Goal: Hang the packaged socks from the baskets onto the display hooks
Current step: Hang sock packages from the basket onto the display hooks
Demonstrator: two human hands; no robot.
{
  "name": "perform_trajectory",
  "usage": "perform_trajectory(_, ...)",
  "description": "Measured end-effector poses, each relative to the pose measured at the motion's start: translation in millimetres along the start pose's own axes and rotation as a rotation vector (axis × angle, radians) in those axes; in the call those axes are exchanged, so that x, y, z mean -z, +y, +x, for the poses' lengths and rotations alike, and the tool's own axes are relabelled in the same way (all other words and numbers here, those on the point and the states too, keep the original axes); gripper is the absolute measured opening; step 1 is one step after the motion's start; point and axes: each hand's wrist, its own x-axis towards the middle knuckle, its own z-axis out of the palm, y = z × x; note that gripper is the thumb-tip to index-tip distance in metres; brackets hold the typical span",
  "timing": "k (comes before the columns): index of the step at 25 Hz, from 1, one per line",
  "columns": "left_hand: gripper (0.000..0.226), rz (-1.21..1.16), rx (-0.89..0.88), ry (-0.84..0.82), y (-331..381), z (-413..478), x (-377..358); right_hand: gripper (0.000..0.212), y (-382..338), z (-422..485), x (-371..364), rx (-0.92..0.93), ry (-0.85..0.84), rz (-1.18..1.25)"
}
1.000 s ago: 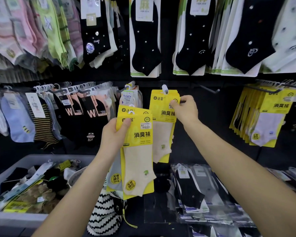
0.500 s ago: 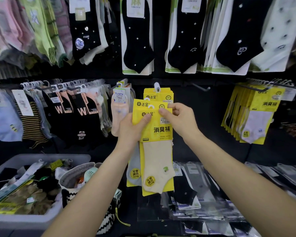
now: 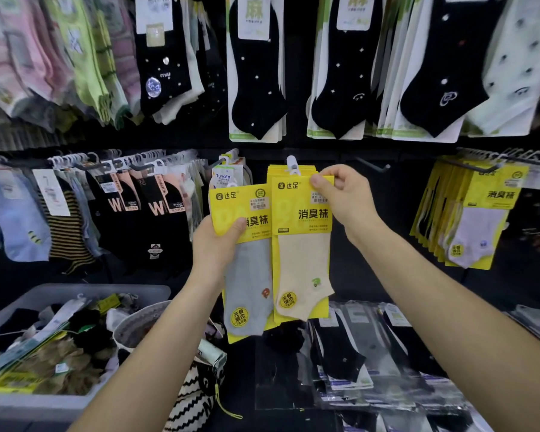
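Pinching cream sock pack [image 3: 303,244], right hand [image 3: 346,201] grip

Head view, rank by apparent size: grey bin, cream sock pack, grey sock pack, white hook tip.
1. grey bin, largest.
2. cream sock pack and grey sock pack: they look alike and the grey one is partly hidden, so I leave them unranked.
3. white hook tip, smallest.

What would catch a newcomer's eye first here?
At centre, the right hand pinches the top of a yellow cream-sock pack just below the white hook, and the left hand grips a grey-sock pack beside it. Black socks hang above; a full grey basket sits lower left.
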Motion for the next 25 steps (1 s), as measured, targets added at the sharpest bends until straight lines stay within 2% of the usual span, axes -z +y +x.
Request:
perform_trajectory(12, 0.012, 0.082, 0.027, -0.002, -7.3, 1.3, 14.6, 0.013, -0.8, 7.3, -6.2, -0.056, 0.105, 0.017)
perform_trajectory(20, 0.011, 0.161, -0.021, 0.013, -9.4, 1.4, 25.8, 0.016, 18.8, 32.8, -17.5, -0.037, 0.17, -0.201)
perform_trajectory(25, 0.007, 0.2, -0.062, -0.071, -11.2, -9.3, 25.9, 0.023, 24.5, 36.0, -21.6, -0.036, 0.204, -0.257)
